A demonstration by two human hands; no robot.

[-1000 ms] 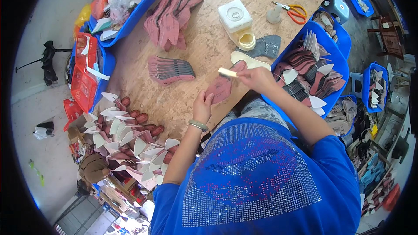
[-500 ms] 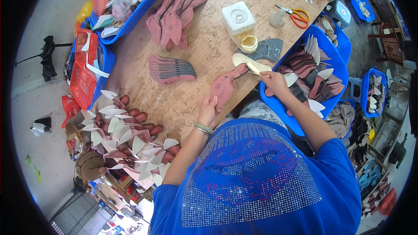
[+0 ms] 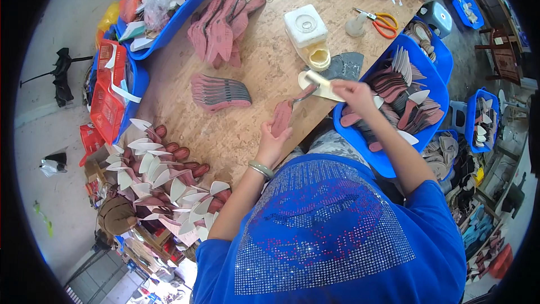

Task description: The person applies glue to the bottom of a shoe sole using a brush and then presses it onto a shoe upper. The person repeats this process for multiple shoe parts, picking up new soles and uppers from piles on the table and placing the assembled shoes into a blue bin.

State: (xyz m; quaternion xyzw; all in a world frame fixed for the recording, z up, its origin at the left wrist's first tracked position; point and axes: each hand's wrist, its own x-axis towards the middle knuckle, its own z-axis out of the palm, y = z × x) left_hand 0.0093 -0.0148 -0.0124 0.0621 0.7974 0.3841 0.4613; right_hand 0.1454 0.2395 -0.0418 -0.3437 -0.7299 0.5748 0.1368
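Note:
My left hand point(image 3: 272, 142) grips a reddish-pink shoe insole point(image 3: 282, 116) near the table's front edge. The insole is tilted, its dark edge turned up and its narrow end pointing away to the right. My right hand point(image 3: 356, 98) is closed round a small pale brush point(image 3: 317, 79), blurred by motion, just above that narrow end. Beneath the brush a cream sole-shaped piece point(image 3: 326, 92) lies on the table. Behind it stands a white plastic container point(image 3: 306, 25) with a yellowish, crusted open spout, beside dark grey flat pieces point(image 3: 346, 65).
Stacked insoles point(image 3: 220, 93) and a loose pile point(image 3: 219, 31) occupy the table's left half. Orange-handled pliers point(image 3: 385, 25) lie farther back. A blue basin point(image 3: 433, 118) of insoles stands at right. Insoles with white pieces point(image 3: 169, 171) crowd the left edge.
The insole has turned from nearly flat to more edge-on in my left hand. The brush has lifted and swung up and left, and my right hand has shifted slightly.

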